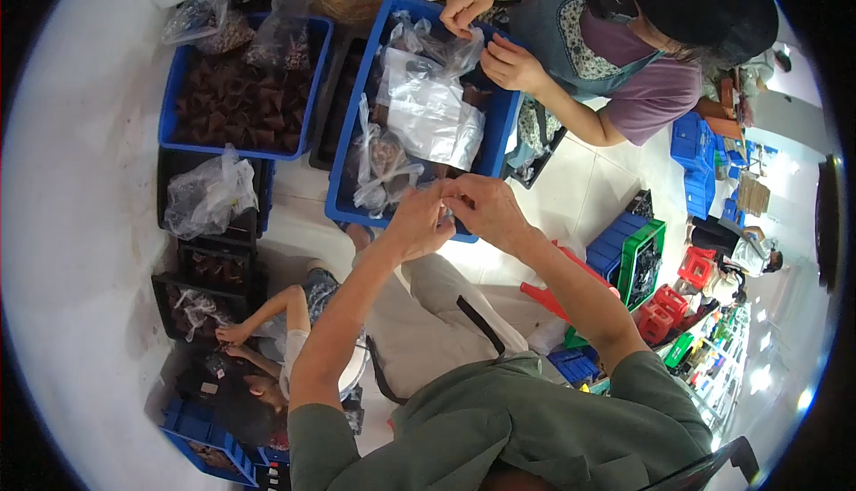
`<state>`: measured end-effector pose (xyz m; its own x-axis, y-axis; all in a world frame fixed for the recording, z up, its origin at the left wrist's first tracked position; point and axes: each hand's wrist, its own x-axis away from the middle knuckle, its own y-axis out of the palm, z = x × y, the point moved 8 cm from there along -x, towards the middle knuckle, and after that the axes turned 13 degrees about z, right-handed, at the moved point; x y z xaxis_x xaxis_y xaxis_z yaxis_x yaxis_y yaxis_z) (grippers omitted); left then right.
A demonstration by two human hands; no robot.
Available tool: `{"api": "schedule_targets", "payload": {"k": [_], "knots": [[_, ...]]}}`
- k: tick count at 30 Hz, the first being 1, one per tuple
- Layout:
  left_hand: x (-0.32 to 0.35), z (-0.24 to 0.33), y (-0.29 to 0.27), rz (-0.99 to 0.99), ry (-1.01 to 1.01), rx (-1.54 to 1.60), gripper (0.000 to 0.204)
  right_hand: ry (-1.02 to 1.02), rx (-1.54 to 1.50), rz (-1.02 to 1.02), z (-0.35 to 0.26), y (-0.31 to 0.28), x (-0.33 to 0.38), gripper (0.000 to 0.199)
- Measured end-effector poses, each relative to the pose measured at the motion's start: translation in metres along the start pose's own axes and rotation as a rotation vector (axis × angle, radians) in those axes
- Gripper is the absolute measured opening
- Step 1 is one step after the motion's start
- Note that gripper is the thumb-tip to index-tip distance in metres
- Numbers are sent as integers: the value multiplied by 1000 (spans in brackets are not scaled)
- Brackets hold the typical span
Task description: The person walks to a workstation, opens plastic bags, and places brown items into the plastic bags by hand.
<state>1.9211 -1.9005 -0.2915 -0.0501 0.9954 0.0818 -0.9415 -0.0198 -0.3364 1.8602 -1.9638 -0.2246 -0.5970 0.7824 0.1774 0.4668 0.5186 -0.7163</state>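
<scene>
Close together over the near edge of a blue bin, my left hand and my right hand are closed, fingertips pinched. Something small and pale may be between them, but it is too small to name. Inside the bin lie a shiny whitish plastic sheet and, to its left, a clear plastic bag of small brownish pieces. More clear bags lie at the bin's far end. There, a co-worker's two hands finger a clear bag.
Left of this bin stands another blue bin full of dark brown folded pieces. A crumpled clear bag rests on black crates nearby. Another person's hand is over a black tray at lower left. A green crate and red stools stand right.
</scene>
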Motion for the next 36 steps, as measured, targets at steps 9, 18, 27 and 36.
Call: {"api": "schedule_targets", "payload": {"k": [9, 18, 27, 36], "knots": [[15, -14, -7, 411, 296, 72, 13, -190, -59, 9, -7, 0, -15, 16], [19, -67, 18, -68, -494, 824, 58, -213, -70, -77, 18, 18, -11, 11], [9, -57, -9, 98, -523, 864, 31, 208, -293, 63, 46, 27, 24, 18], [10, 3, -25, 229, 246, -253, 30, 207, -571, -154, 66, 57, -21, 21]]}}
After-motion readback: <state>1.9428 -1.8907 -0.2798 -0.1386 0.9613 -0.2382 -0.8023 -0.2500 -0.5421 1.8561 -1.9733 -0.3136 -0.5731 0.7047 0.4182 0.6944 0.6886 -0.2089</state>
